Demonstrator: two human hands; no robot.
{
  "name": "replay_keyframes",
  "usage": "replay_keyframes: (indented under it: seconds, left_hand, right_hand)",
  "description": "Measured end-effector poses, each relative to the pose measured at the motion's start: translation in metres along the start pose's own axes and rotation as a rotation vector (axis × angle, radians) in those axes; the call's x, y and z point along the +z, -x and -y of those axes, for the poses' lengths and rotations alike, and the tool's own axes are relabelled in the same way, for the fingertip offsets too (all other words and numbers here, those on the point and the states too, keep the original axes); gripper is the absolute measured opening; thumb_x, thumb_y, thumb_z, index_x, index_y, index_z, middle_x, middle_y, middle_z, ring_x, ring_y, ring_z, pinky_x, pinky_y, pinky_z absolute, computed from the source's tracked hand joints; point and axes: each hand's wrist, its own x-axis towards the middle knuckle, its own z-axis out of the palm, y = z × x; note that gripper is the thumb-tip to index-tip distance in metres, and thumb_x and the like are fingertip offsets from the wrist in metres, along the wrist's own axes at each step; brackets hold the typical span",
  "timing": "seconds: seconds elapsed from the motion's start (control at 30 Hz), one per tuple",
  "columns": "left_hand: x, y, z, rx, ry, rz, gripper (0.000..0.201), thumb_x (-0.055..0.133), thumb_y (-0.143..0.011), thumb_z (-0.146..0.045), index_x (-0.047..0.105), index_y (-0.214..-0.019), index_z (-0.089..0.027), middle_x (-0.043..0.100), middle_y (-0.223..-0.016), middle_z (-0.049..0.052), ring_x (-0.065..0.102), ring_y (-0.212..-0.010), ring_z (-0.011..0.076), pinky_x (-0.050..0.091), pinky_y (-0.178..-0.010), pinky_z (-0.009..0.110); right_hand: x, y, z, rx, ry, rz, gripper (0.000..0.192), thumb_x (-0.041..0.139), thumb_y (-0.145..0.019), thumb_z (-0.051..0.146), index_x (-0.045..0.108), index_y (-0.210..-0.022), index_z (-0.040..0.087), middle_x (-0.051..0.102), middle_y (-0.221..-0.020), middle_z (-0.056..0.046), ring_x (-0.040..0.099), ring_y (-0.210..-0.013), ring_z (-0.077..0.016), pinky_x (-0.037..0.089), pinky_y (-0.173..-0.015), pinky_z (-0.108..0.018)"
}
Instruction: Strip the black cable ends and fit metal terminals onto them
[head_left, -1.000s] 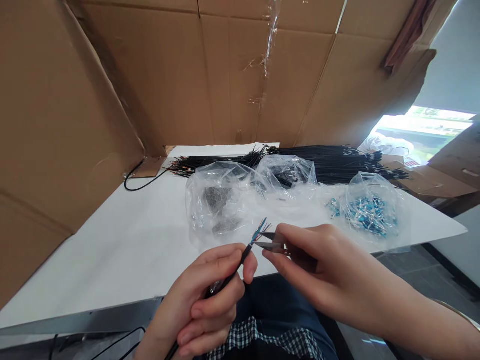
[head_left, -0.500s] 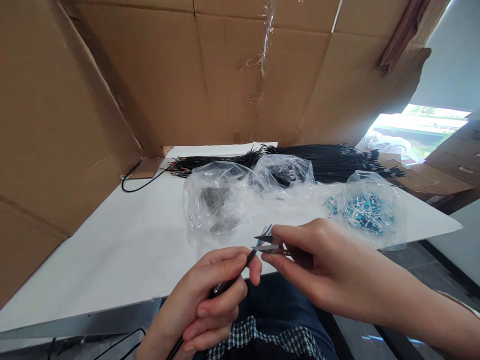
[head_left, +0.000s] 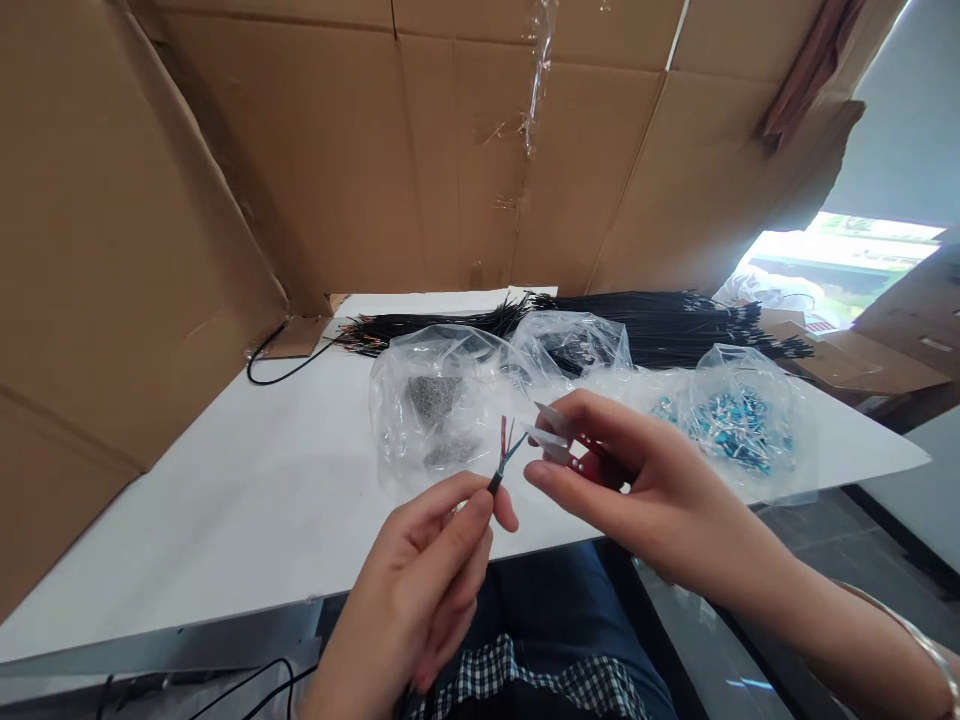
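Between thumb and fingers, my left hand (head_left: 427, 565) pinches a black cable (head_left: 495, 483) just below its stripped end. Thin inner wires (head_left: 506, 447), red and blue among them, fan out upward from the black sheath. My right hand (head_left: 630, 470) holds small thread snips (head_left: 555, 440), their two pointed blades apart. The blade tips are close to the right of the wires; whether they touch the blue one I cannot tell. The rest of the cable is hidden behind my left hand.
Clear plastic bags (head_left: 390, 400) lie on the white table (head_left: 247, 490), and another bag (head_left: 742, 420) holds blue-and-silver small parts. Bundles of black cables (head_left: 660, 330) stretch along the back. Cardboard walls (head_left: 465, 160) enclose the back and left.
The snips have left the sheath's edge and moved up and right. The wires now stand spread apart. My left hand has turned, with its thumb nearer the cable end.
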Motion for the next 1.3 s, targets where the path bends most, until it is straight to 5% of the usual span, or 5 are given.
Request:
replay_keyframes:
  seconds: [0.23,0.5,0.77,1.07,1.3]
  left_hand:
    - [0.02,0.008,0.008,0.311,-0.382,-0.483,0.014,0.064,-0.086,-0.034,0.07,-0.087,-0.022,0.039,-0.047,-0.006,0.027,-0.039,0.0082,0.017,-0.033,0.018]
    - [0.02,0.002,0.014,0.554,-0.506,-0.599,0.022,0.067,-0.081,-0.013,0.076,-0.095,-0.027,0.053,-0.051,-0.003,0.058,-0.065,0.0183,0.033,-0.046,0.02]
    - [0.017,0.004,0.012,0.389,-0.402,-0.509,0.01,0.063,-0.087,-0.03,0.069,-0.087,-0.022,0.039,-0.05,-0.006,0.031,-0.044,0.0091,0.026,-0.039,0.016]
    - [-0.014,-0.011,0.0,-0.061,0.441,0.288,0.024,0.049,-0.094,-0.032,0.054,-0.076,-0.018,0.028,-0.036,-0.013,0.01,-0.019,0.0018,0.026,-0.021,0.01]
    - [-0.009,-0.008,0.002,-0.039,0.232,0.11,0.03,0.049,-0.094,-0.039,0.057,-0.075,-0.017,0.031,-0.038,-0.012,0.015,-0.023,0.0014,0.024,-0.024,0.009]
  right_hand:
    - [0.015,-0.014,-0.011,0.045,-0.209,-0.001,0.019,0.066,-0.085,0.035,0.062,-0.078,0.018,0.054,-0.069,0.001,0.046,-0.062,-0.0113,0.037,-0.051,-0.022]
    - [0.026,-0.021,-0.012,0.029,-0.256,-0.053,0.014,0.067,-0.082,0.03,0.065,-0.076,0.018,0.061,-0.067,0.001,0.053,-0.06,-0.0112,0.04,-0.049,-0.022]
    - [0.029,-0.021,-0.012,-0.003,-0.324,-0.072,0.014,0.065,-0.085,0.028,0.064,-0.075,0.018,0.062,-0.068,0.002,0.053,-0.06,-0.0096,0.04,-0.05,-0.02]
    - [0.035,-0.021,-0.016,-0.007,-0.366,-0.133,0.015,0.064,-0.083,0.03,0.061,-0.074,0.017,0.054,-0.062,0.003,0.039,-0.049,-0.0076,0.03,-0.042,-0.022]
    - [0.027,-0.011,-0.028,-0.644,0.222,-0.195,0.007,0.062,-0.085,0.014,0.062,-0.09,0.02,0.064,-0.081,-0.003,0.057,-0.063,-0.012,0.045,-0.051,-0.023]
